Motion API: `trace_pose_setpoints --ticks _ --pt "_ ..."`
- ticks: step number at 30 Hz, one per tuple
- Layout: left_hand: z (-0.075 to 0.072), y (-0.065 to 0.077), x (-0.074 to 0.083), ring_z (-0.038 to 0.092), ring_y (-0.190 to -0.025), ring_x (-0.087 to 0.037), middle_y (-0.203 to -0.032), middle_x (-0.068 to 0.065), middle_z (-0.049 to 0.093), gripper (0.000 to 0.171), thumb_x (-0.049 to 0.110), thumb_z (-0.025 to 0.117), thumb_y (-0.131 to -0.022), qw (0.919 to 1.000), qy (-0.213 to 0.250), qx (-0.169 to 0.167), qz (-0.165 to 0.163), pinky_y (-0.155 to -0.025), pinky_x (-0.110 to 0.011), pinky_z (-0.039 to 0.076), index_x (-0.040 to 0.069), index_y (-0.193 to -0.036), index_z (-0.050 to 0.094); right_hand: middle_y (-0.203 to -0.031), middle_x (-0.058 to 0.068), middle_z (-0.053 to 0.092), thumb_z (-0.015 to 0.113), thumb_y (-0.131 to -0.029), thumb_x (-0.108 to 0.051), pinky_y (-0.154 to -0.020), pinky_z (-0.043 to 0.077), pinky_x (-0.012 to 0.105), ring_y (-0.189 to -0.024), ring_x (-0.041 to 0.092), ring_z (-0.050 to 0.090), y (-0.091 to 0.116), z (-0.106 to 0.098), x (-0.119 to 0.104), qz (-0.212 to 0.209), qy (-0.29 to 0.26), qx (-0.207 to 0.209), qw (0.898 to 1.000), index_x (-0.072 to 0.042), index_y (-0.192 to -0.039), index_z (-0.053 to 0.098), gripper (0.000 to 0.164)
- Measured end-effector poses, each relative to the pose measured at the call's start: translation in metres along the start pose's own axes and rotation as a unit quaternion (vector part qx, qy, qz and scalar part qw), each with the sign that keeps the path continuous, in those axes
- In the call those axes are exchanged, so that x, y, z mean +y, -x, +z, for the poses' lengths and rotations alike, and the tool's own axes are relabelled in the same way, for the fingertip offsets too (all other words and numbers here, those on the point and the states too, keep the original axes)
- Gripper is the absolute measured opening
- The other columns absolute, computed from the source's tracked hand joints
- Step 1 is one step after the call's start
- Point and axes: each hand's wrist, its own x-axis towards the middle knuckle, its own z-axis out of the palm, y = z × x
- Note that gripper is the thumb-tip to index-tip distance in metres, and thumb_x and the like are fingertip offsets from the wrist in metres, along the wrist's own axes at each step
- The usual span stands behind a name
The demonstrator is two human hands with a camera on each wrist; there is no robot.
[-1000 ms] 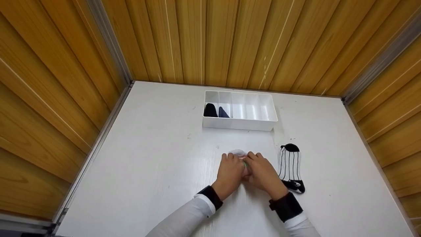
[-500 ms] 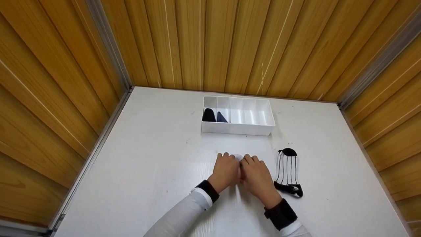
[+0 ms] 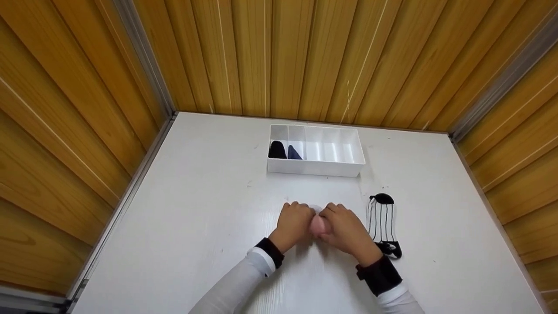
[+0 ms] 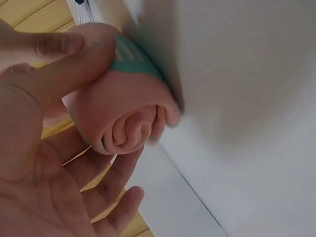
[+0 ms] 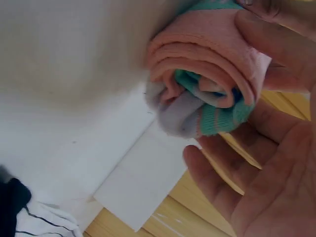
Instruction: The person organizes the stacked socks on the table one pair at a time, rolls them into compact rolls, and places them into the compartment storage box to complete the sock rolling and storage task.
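Note:
Between my two hands is a rolled-up pink sock (image 3: pixel 319 226) with teal patches and a greyish-white part. My left hand (image 3: pixel 294 223) pinches one side of the roll, thumb on top and fingers beneath, as the left wrist view shows. From the other side my right hand (image 3: pixel 348 230) grips it the same way. In the right wrist view the coiled end of the sock (image 5: pixel 202 49) shows pink, teal and greyish-white layers. Just right of my right hand lies a white sock (image 3: pixel 382 218) with black stripes, black toe and black heel, partly behind my wrist.
Behind my hands stands a white divided box (image 3: pixel 314 167). Its leftmost compartment holds a black folded item (image 3: pixel 277 150), and the one beside it a navy item (image 3: pixel 294 153). Wooden panels (image 3: pixel 287 56) border the white table (image 3: pixel 196 183) at the back and sides.
The rolled sock has turned in my hands: its green band showed between them before, and pink faces up now. My left hand has shifted slightly left. The striped sock stays where it was.

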Motion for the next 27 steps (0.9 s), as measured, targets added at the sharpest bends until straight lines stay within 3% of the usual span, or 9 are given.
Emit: trace_pose_setpoints --ticks 4,7,11,14,17,23,27 --pt "-0.004 -0.004 -0.004 0.069 -0.079 -0.020 -0.083 0.003 0.075 0.029 0.037 0.089 -0.067 0.9959 0.076 -0.048 -0.006 -0.071 -0.043 0.053 0.022 -0.090 0.079 -0.106 0.005 0.063 0.094 -0.063 -0.032 -0.078 0.050 0.046 -0.097 0.029 0.058 0.008 0.005 -0.004 -0.004 0.029 0.019 0.999 -0.011 -0.112 0.066 0.059" --pt "-0.006 -0.004 -0.005 0.069 -0.080 -0.020 -0.085 0.003 0.076 0.032 0.036 0.090 -0.067 0.9945 0.091 -0.052 -0.005 -0.071 -0.043 0.052 0.020 -0.093 0.080 -0.106 0.004 0.063 0.095 -0.062 -0.029 -0.078 0.050 0.045 -0.097 0.028 0.058 0.010 0.010 -0.005 -0.003 0.028 0.034 0.999 -0.012 -0.111 0.066 0.059" --pt "-0.006 -0.002 -0.001 0.068 -0.081 -0.022 -0.088 0.001 0.074 0.036 0.043 0.088 -0.069 0.9991 0.041 -0.010 -0.008 -0.071 -0.042 0.052 0.020 -0.096 0.078 -0.103 0.001 0.067 0.092 -0.063 -0.023 -0.078 0.052 0.043 -0.094 0.025 0.061 0.003 0.009 0.000 0.001 0.005 0.026 1.000 -0.012 -0.109 0.069 0.053" --pt "-0.003 0.001 0.003 0.067 -0.082 -0.022 -0.090 0.001 0.072 0.034 0.042 0.085 -0.073 0.9994 -0.005 0.033 -0.007 -0.071 -0.040 0.052 0.020 -0.097 0.076 -0.103 0.001 0.069 0.089 -0.066 -0.022 -0.080 0.053 0.042 -0.094 0.024 0.063 -0.004 0.004 0.006 0.007 -0.021 -0.010 1.000 -0.011 -0.110 0.070 0.049" --pt "-0.002 0.000 0.002 0.067 -0.081 -0.021 -0.089 0.003 0.073 0.026 0.036 0.084 -0.075 0.9988 -0.003 0.050 -0.003 -0.071 -0.038 0.052 0.022 -0.096 0.078 -0.103 0.001 0.069 0.089 -0.069 -0.022 -0.082 0.052 0.042 -0.095 0.023 0.063 -0.007 0.000 0.008 0.018 -0.043 -0.039 0.998 -0.010 -0.112 0.070 0.048" --pt "-0.007 -0.007 -0.012 0.072 -0.087 -0.018 -0.095 0.009 0.079 0.032 0.034 0.087 -0.071 0.9935 0.112 -0.010 -0.017 -0.072 -0.039 0.054 0.030 -0.102 0.082 -0.114 0.007 0.065 0.092 -0.064 -0.022 -0.084 0.051 0.049 -0.107 0.031 0.060 -0.003 0.002 -0.001 0.018 -0.003 -0.012 1.000 -0.010 -0.120 0.065 0.063" --pt "-0.012 -0.006 -0.017 0.072 -0.090 -0.018 -0.098 0.008 0.079 0.037 0.034 0.089 -0.069 0.9911 0.127 -0.032 -0.025 -0.072 -0.039 0.054 0.028 -0.105 0.082 -0.111 0.005 0.064 0.093 -0.061 -0.021 -0.080 0.051 0.048 -0.103 0.030 0.059 -0.004 0.009 -0.006 0.002 0.013 0.021 1.000 -0.012 -0.115 0.064 0.062"
